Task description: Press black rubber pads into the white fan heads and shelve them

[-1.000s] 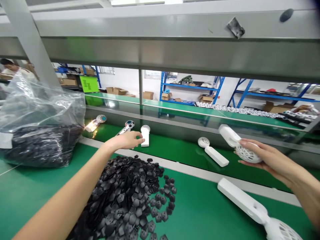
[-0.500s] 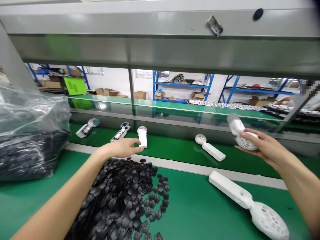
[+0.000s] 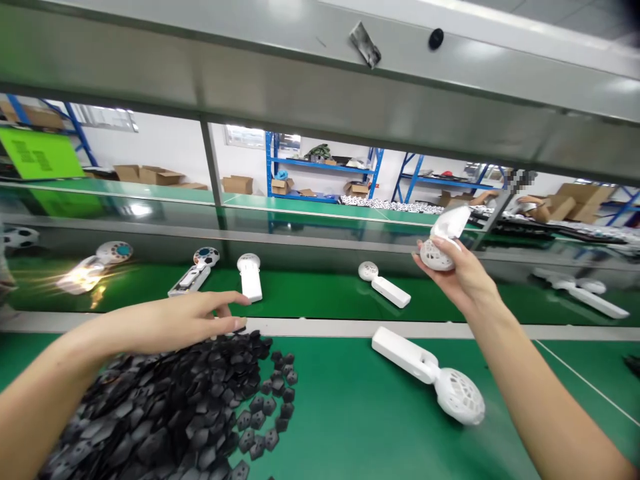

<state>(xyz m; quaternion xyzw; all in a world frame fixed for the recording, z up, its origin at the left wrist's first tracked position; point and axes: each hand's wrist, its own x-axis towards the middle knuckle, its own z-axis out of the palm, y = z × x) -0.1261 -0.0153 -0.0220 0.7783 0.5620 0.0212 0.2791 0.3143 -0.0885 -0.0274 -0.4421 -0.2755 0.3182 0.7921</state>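
**A:** While the left hand (image 3: pixel 200 319) was stretched toward the white fans on the belt a second ago, it now lies lower, at the far edge of the heap of black parts (image 3: pixel 170 407), its fingers loosely spread and closed on nothing that shows.

**B:** And the right hand (image 3: pixel 463 273)?

**A:** It is clamped on the grille head of a white handheld fan (image 3: pixel 441 245) and has lifted it higher, right of centre, with the handle pointing up and away. By the look of it, that fan is the piece in hand, and the left hand has come back to the black parts beside it.

**B:** What is hard to make out?

**A:** Whether the left fingertips pinch a black part cannot be told. The 2nd fan (image 3: pixel 430 373) lies loose on the green tabletop (image 3: pixel 350 427). Glare washes out the unit at the left on the conveyor belt (image 3: pixel 310 297), and the heap is cut off at the bottom left edge.
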